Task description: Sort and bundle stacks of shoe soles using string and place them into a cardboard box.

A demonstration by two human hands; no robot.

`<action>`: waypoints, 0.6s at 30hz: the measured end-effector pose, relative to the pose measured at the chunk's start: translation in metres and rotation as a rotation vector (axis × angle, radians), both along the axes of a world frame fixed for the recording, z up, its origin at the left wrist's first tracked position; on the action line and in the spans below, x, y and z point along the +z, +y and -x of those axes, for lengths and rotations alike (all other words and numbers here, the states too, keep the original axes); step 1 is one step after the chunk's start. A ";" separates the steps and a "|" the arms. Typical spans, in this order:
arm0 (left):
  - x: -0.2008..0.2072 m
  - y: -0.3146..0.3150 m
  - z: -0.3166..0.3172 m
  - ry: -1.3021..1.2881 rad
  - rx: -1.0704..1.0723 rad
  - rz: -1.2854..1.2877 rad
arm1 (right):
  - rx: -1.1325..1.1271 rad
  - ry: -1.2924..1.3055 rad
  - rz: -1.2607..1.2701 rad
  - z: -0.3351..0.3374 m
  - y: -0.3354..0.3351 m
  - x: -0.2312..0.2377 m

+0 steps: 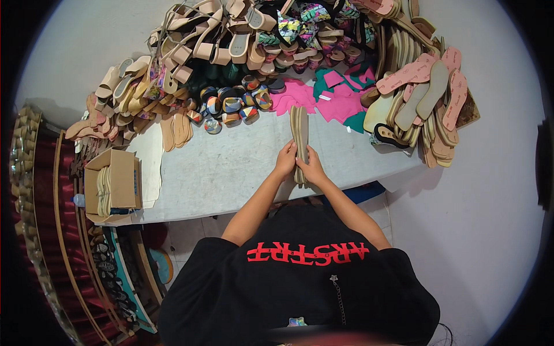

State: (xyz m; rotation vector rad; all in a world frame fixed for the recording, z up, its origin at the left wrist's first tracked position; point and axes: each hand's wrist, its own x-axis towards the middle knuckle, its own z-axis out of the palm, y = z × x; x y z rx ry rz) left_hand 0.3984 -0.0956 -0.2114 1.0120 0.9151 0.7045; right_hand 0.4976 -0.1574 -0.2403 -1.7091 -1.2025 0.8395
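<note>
Between my hands a stack of beige shoe insoles stands on edge, its layers side by side, over the near part of the grey-white table. My left hand wraps the stack's left side, and my right hand grips its right side at about the same height. The lower end of the stack shows below my hands, close to the table's front edge. Both palms are hidden against the insoles.
A cardboard box with insoles inside stands at the table's left end. Heaped sandals line the back. Pink fabric pieces lie behind the stack. Pink and beige insoles pile up at the right. Colourful patterned shoes sit back left.
</note>
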 end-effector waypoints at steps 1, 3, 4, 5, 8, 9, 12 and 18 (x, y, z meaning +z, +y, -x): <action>-0.002 0.001 0.001 0.012 -0.016 -0.018 | 0.000 0.011 -0.024 0.000 0.001 -0.002; 0.001 0.002 -0.003 0.098 -0.019 -0.050 | -0.014 0.023 -0.048 -0.003 0.001 -0.014; 0.002 0.002 -0.004 0.183 -0.016 -0.082 | -0.017 0.091 -0.057 -0.004 0.002 -0.020; 0.001 0.003 -0.005 0.183 -0.020 -0.083 | -0.018 0.160 -0.067 -0.006 0.003 -0.025; -0.012 0.007 0.001 0.248 0.082 -0.192 | -0.060 0.148 0.121 0.002 0.000 0.014; -0.015 0.009 0.003 0.366 0.119 -0.270 | -0.065 0.148 0.119 0.001 0.000 0.004; -0.010 0.015 0.013 0.537 0.214 -0.391 | -0.178 -0.138 -0.037 -0.003 0.000 -0.014; 0.006 0.032 0.036 0.476 0.410 -0.419 | -0.118 -0.022 0.057 0.000 0.001 -0.012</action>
